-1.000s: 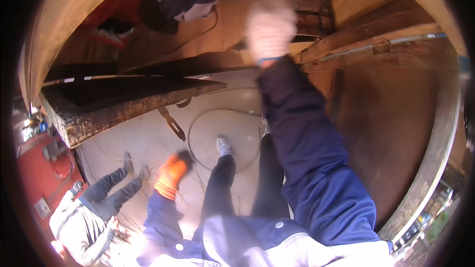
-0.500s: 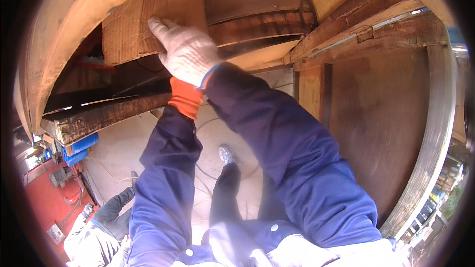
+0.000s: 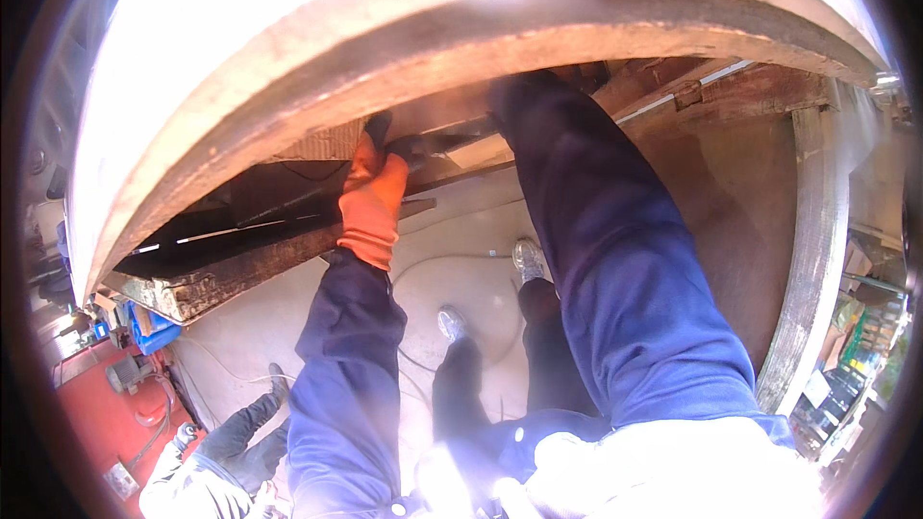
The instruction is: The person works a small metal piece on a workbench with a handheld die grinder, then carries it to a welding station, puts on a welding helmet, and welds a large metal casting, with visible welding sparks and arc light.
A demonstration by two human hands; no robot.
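orange glove on left grip (image 3: pixel 373 194), dark blue sleeves both arms, dark trousers, grey shoes w/ pale toes.

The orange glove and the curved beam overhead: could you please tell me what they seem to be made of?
The orange glove on the left hand looks like matte rubber-coated fabric, creased at the cuff. The curved beam looks like weathered wood, rough, pale and dark-edged, though glare leaves that uncertain.

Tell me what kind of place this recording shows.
Probably a workshop or building site: heavy timber beams overhead, a concrete floor with a cable, an orange work glove on the left hand, red machinery.

red machine (image 3: pixel 91 428), blue crate (image 3: pixel 154 330), pale hose (image 3: pixel 452 259)
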